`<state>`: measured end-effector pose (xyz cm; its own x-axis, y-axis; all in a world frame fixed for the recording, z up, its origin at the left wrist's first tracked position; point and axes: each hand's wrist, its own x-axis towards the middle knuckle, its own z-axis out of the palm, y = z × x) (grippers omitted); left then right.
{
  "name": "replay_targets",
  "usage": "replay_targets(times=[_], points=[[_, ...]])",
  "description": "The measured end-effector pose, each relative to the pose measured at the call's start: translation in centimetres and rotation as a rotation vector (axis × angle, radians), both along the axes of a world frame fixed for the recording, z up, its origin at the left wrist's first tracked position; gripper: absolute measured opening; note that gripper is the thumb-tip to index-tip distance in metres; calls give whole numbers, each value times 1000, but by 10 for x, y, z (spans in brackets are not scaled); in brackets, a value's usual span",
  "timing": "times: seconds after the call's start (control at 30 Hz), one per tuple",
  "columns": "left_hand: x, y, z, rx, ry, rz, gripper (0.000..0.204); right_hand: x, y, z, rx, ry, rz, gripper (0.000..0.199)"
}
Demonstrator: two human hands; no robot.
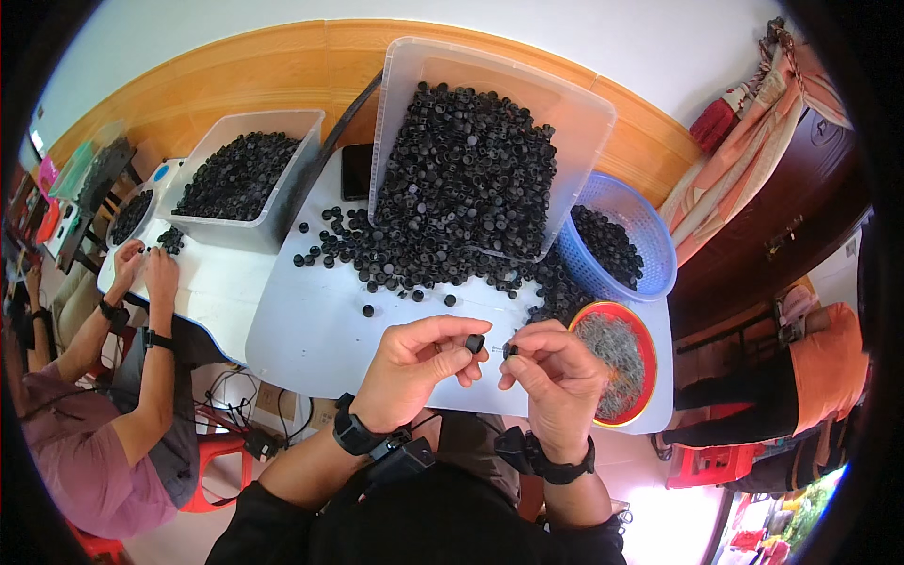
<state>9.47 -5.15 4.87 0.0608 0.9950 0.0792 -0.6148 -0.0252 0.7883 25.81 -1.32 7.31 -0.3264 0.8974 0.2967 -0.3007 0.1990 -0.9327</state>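
Over white tabletop (306, 325), left grip (414, 363) pinches black cap (475, 344) at fingertips; right grip (557, 381), seemingly, dark piece (509, 350).

The round basket (665, 247) was blue. Left of it, the small parts (471, 169) were black and their tub (570, 113) clear, whitish; below it, the bowl (644, 350) was red, edged in yellow; right of it, the curtain (744, 169) showed peach and cream bands.
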Motion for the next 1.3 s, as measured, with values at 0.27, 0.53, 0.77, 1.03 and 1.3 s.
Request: replay_targets(times=[0.27,0.53,0.77,1.03,1.3], points=[[4,-5,2,133,227,59,27,4,-4,-2,47,-33,4,18],[3,-10,8,-4,50,-41,27,4,-10,3,42,-8,-1,18],[3,-9,-4,-23,-412,-244,32,8,-13,8,36,17,-5,17],[11,-10,2,-26,-488,-318,34,15,-16,13,120,-15,-63,16],[20,-14,11,-74,-425,-275,33,24,-21,18,126,3,-65,17]])
